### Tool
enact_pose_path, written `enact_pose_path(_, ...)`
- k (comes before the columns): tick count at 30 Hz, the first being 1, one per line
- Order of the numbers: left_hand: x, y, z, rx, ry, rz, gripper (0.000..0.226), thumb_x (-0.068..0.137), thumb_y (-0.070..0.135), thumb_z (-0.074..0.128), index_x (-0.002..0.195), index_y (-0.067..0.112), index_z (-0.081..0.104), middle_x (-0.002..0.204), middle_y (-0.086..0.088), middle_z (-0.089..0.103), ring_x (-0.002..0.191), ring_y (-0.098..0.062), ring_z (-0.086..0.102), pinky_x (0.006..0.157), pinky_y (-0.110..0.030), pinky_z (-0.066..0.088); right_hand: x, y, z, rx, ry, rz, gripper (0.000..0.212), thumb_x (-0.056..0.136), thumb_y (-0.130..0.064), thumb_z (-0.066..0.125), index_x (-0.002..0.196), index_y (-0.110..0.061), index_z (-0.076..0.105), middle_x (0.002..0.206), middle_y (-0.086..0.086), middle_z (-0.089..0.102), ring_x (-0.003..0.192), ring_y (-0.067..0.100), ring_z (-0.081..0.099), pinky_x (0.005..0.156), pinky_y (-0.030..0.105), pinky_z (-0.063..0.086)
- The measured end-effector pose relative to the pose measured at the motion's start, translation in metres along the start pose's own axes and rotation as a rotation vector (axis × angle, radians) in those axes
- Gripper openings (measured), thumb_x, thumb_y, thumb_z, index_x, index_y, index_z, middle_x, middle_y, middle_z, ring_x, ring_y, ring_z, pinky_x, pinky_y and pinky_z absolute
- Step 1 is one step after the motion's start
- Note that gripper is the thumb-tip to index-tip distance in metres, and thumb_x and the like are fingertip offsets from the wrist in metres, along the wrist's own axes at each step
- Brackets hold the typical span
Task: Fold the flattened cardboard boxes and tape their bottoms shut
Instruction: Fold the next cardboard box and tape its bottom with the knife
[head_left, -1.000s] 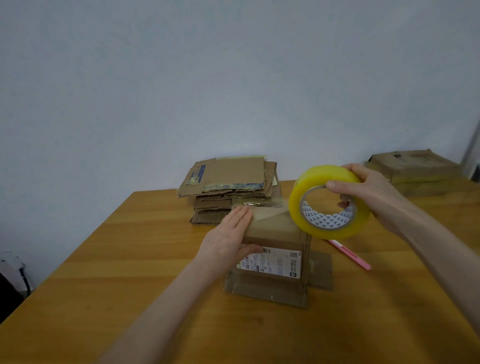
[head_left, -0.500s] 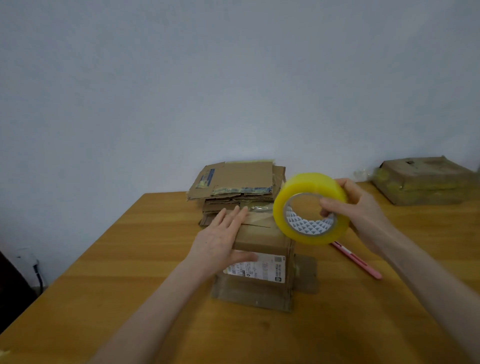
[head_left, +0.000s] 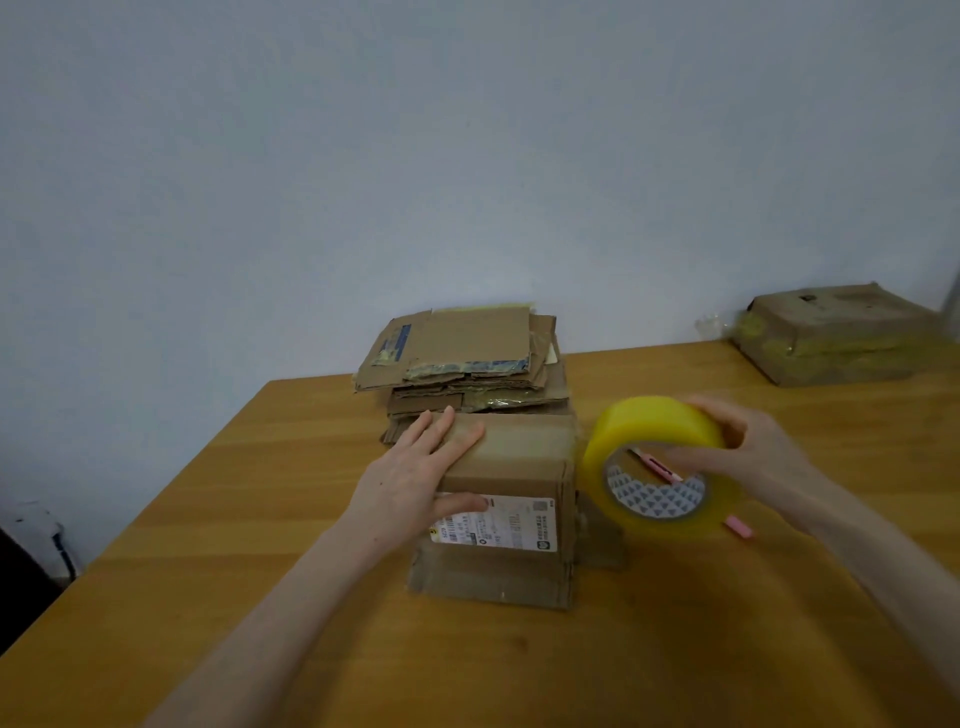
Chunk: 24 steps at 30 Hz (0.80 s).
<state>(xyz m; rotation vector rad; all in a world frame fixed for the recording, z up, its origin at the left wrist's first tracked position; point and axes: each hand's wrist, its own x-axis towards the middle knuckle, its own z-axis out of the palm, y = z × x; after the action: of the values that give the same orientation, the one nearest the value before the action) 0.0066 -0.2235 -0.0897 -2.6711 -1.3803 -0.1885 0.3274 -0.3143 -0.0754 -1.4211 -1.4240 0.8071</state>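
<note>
In the head view, the folded box (head_left: 511, 483) stands near the middle of the wooden table (head_left: 208, 519), with its closed side upward. Its lower flaps are spread on the wood at the front and at the right side. On its front face there is a white label (head_left: 511, 525).

The left hand (head_left: 415, 478) lies flat on the left part of the box top. The fingers are straight and reach toward the far edge, and the thumb presses on the front face at the label's corner. The right hand (head_left: 753, 457) grasps the tape roll (head_left: 654, 421), with the fingers over the yellow outside and the thumb across the core. The roll hangs just beside the right edge of the box, above the right flap. I cannot tell if a strip runs from the roll to the box, because this part is blurred.

Directly behind the box is the stack of flattened boxes (head_left: 462, 358), close to the far table edge and the wall (head_left: 467, 156). A pink cutter (head_left: 738, 527) lies on the table behind the roll, and part of it shows through the core. Another box (head_left: 836, 332), wrapped with yellowish tape, sits at the far right corner, well apart.

The left table edge runs diagonally, and a broad stretch of wood lies between it and the box. More wood shows in front of the box between the two forearms.
</note>
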Motion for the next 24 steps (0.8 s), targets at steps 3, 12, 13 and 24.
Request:
enact_pose_path(3, -0.002, 0.003, -0.002, -0.007, -0.025, -0.011, 0.108, 0.051, 0.095, -0.007, 0.146, 0.046, 0.003, 0.159, 0.003, 0.002, 0.147, -0.019, 0.002, 0.116, -0.038, 0.02, 0.006, 0.008, 0.006, -0.043, -0.035, 0.052, 0.052, 0.074, -0.021, 0.076, 0.118, -0.033, 0.052, 0.102, -0.01, 0.063, 0.089, 0.006, 0.06, 0.062, 0.018, 0.046)
enact_pose_path(12, 0.009, 0.015, -0.013, -0.228, 0.105, -0.25, 0.09, 0.076, 0.081, 0.004, 0.142, 0.029, 0.036, 0.151, 0.006, 0.033, 0.137, -0.012, 0.032, 0.105, -0.04, 0.04, 0.009, 0.024, 0.022, -0.153, 0.011, 0.082, 0.08, 0.074, -0.022, 0.079, 0.142, -0.018, 0.037, 0.132, 0.004, 0.045, 0.115, 0.021, 0.047, 0.081, 0.03, 0.045)
enact_pose_path(13, 0.011, 0.015, -0.015, -0.204, 0.1, -0.286, 0.081, 0.081, 0.074, 0.01, 0.143, 0.028, 0.036, 0.151, 0.005, 0.034, 0.137, -0.012, 0.033, 0.105, -0.041, 0.041, 0.008, 0.023, 0.025, -0.155, 0.011, 0.076, 0.08, 0.074, -0.022, 0.078, 0.142, -0.017, 0.036, 0.131, 0.004, 0.045, 0.114, 0.022, 0.049, 0.082, 0.031, 0.047)
enact_pose_path(24, 0.022, 0.077, -0.005, 0.092, -0.006, 0.033, 0.066, 0.096, 0.052, 0.034, 0.15, 0.036, 0.0, 0.159, 0.011, -0.001, 0.147, -0.012, 0.001, 0.117, -0.05, 0.009, -0.002, 0.019, 0.033, 0.083, -0.083, 0.06, 0.063, 0.067, -0.035, 0.076, 0.123, -0.031, 0.048, 0.113, -0.002, 0.059, 0.095, 0.013, 0.061, 0.071, 0.024, 0.053)
